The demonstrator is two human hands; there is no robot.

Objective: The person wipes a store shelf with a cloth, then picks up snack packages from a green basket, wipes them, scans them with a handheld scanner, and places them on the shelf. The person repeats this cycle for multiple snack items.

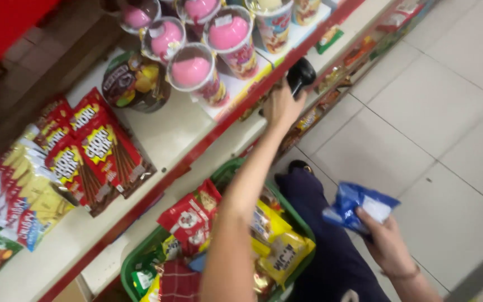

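Left hand (281, 106) is reaching up to the red-edged shelf (197, 151), fingers wrapping a black handheld scanner (301, 75) at its front lip. Right hand (386, 241) is hanging low over the tiled floor (420, 112), gripping a blue snack packet (359, 206). A green basket (141, 260) of snacks is sitting between the arms.

The tiled floor (420, 112) on the right of the frame lies open. At upper left, cups (191, 70) crowd the shelf (169, 134), leaving a bare strip beside the red boxes (102, 151). The full green basket (135, 263) blocks the lower centre.
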